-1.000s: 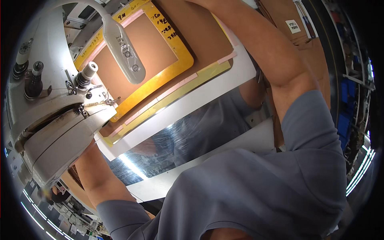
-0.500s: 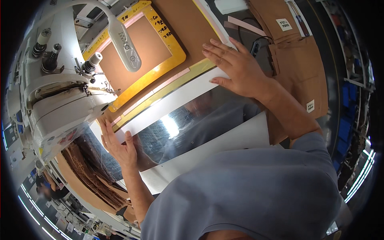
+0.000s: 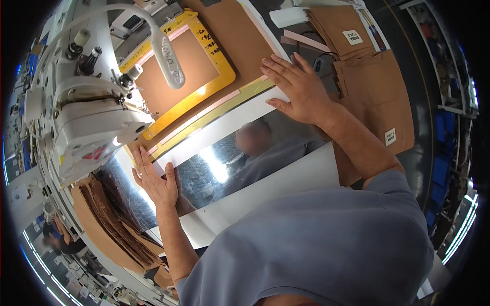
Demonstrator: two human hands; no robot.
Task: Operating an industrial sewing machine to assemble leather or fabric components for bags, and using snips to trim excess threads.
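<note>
My left hand [image 3: 157,182] lies flat with fingers stretched at the left end of a long template board with a white and yellow-green front strip [image 3: 214,118]. At its right end my right hand [image 3: 298,91] rests, fingers spread and thumb apart. Neither hand grips anything. A brown sheet [image 3: 240,38] covers the board, and a yellow frame [image 3: 191,104] with handwritten marks lies on that sheet. Through the frame's opening, brown material [image 3: 176,66] shows under a lit lamp [image 3: 171,61].
The white sewing machine head [image 3: 97,132] stands close by my left hand. Before me is a shiny metal plate [image 3: 224,158] with reflections. Brown pieces are stacked [image 3: 377,97] at right; another brown stack [image 3: 109,229] lies lower left. Further left, another person [image 3: 64,239] is at work.
The view has shifted slightly, so the machine and lamp appear a little further right. Both hands stay flat at the board's two ends.
</note>
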